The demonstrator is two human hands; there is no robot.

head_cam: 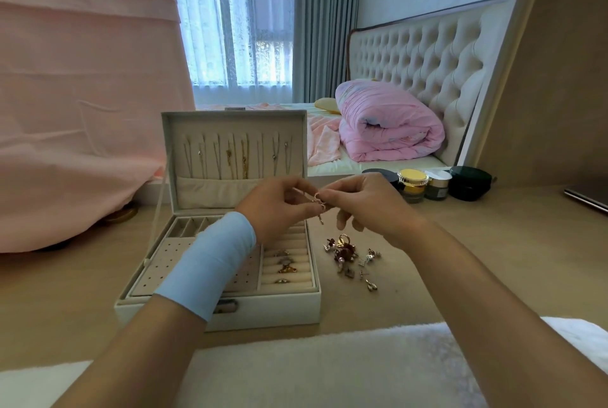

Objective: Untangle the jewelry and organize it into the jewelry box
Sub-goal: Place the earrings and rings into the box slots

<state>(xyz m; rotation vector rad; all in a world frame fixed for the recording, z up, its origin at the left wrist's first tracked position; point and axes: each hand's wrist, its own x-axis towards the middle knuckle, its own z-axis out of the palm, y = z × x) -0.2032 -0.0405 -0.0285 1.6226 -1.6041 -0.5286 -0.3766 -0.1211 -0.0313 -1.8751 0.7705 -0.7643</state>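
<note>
Left hand [279, 207] and right hand [365, 207] each pinch one tangled piece [317, 202], with the box [279, 309] below-left of it, nearer the left hand.

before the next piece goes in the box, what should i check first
1. Jewelry box open, lid upright: ok.
2. Grip: left hand and right hand both pinch the small rose-gold piece: ok.
3. That piece fully untangled: cannot tell, too small.
4. Free rows in the ring rolls: ok, several look bare.
5. Earring panel in plain sight: not ok, the left forearm hides part of it.
6. Loose pile on the table beside the box sorted: not ok, it lies heaped.
</note>
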